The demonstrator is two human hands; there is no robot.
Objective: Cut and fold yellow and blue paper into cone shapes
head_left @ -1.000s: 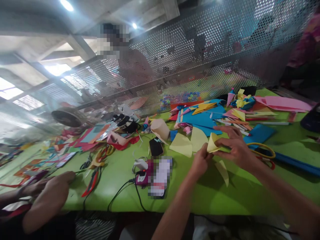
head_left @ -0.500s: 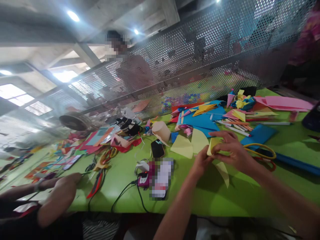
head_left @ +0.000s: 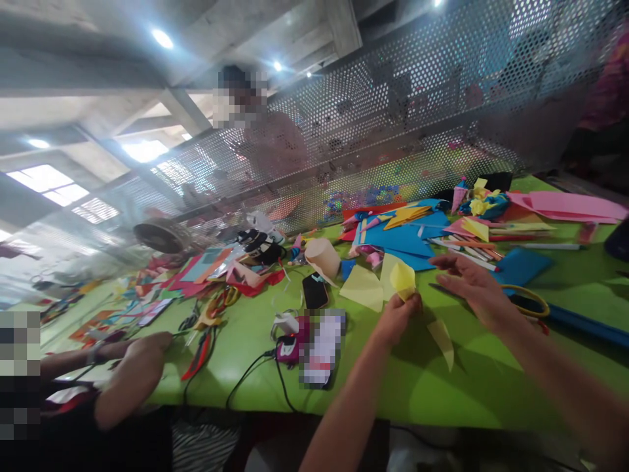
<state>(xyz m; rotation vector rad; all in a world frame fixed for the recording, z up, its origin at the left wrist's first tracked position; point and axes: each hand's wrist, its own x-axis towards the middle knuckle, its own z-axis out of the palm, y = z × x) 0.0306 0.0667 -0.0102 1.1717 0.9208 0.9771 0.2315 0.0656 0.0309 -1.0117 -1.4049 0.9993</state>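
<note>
- One shaped yellow paper piece (head_left: 403,278) sits in the left hand (head_left: 397,316), its narrow lower end pinched between thumb and fingertips, its wider part rising above them.
- Whether that piece is rolled or folded, I cannot tell.
- The right hand (head_left: 469,285) is to the right of the piece, apart from it, with its fingers loosely spread and nothing gripped.
- Just beyond the left hand, two flat yellow sheets (head_left: 363,288) lie side by side; the piece overlaps the right-hand one from this view.
- A curved yellow strip (head_left: 445,337) rests on the green table (head_left: 422,393) between the forearms, with bare surface from there to the near edge.
- To the left of the left forearm, a phone (head_left: 324,347) lies just beside a magenta power strip (head_left: 292,344), its cables trailing over the near edge.
- Scissors with a yellow handle (head_left: 528,303) lie near the right wrist.
- Beyond the hands, blue sheets (head_left: 398,236) and pencils (head_left: 474,250) crowd the table before a perforated screen (head_left: 393,118).
</note>
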